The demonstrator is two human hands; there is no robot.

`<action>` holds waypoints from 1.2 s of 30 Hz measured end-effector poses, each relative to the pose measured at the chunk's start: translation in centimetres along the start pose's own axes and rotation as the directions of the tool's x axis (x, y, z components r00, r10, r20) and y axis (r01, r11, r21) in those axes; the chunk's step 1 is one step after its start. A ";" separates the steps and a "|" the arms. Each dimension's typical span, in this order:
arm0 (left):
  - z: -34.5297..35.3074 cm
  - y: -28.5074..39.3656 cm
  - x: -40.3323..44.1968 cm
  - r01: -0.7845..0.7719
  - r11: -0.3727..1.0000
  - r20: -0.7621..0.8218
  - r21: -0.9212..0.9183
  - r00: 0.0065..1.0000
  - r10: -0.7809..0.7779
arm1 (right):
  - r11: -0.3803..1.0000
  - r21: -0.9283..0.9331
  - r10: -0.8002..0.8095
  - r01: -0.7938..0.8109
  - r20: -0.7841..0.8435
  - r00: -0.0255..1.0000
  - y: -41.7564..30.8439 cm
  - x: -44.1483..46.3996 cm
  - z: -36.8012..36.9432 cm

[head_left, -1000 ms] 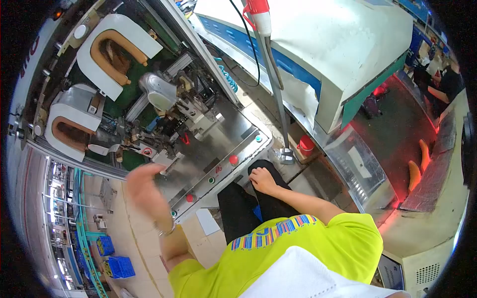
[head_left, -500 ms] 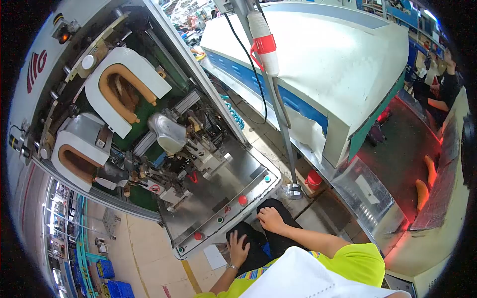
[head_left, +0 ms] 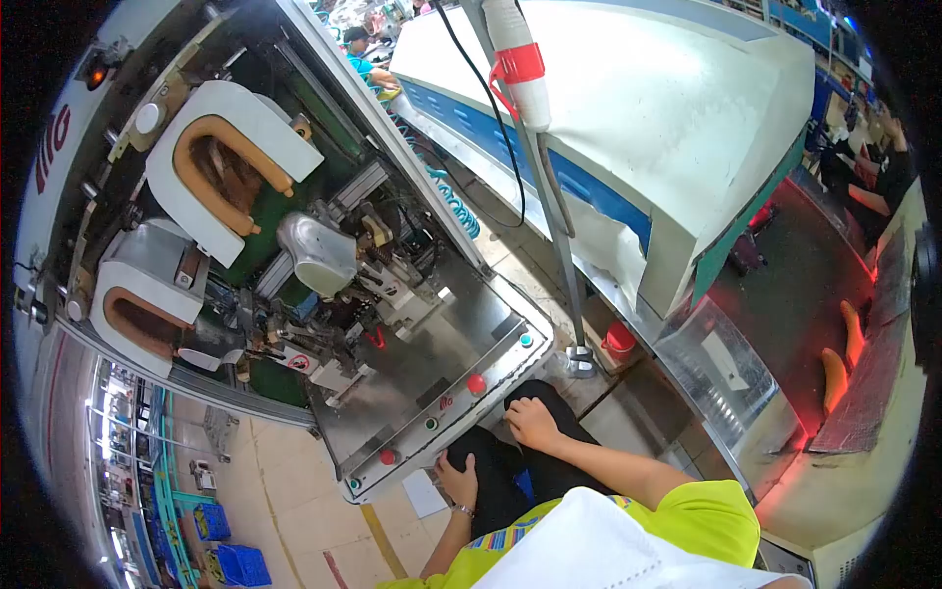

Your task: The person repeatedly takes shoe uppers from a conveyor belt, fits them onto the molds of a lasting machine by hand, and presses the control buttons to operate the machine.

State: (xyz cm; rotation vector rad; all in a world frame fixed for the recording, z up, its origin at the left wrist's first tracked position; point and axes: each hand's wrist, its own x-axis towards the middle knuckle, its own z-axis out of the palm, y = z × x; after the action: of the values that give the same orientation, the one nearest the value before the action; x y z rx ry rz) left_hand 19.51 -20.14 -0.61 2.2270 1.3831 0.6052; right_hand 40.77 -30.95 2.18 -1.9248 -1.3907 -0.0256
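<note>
My left hand (head_left: 457, 482), with a bracelet or watch at the wrist, rests on my left knee, thumb apart from the fingers. On my right thigh lies my right hand (head_left: 533, 425), its fingers draped loosely over the dark trousers (head_left: 496, 461). Neither hand holds anything. Just beyond my knees is a machine's metal front table (head_left: 461, 339), with a red button (head_left: 476, 384) and another red button (head_left: 389, 456) along its edge. Behind it stand a shiny metal shoe form (head_left: 319, 257) and two tan U-shaped pads (head_left: 201, 147) in white housings.
A large white machine (head_left: 608, 88) with a blue side stands at the right. A metal pole (head_left: 559, 245) carries a red-and-white plug connector (head_left: 518, 69). Orange shoe-shaped pieces (head_left: 834, 381) lie on a red-lit belt. Blue crates (head_left: 241, 565) sit lower left; people are in the background.
My left hand has shifted slightly up and left on the knee, its fingers less spread. My right hand stays on the thigh. The view has tilted slightly.
</note>
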 end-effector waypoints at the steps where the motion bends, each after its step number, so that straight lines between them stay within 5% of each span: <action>1: -0.1 0.2 0.2 0.021 1.000 0.010 -0.004 1.000 -0.021 | 1.000 0.001 0.002 -0.002 -0.002 1.000 0.0 0.0 0.1; 36: -0.4 1.4 0.3 0.038 0.996 0.023 0.080 0.999 -0.040 | 1.000 0.013 -0.023 0.023 -0.008 1.000 0.0 0.2 0.0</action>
State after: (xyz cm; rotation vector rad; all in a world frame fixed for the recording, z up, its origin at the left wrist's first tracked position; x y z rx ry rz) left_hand 20.39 -20.39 0.57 2.2552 1.4589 0.5165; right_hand 40.80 -30.76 2.25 -1.8966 -1.4041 -0.0353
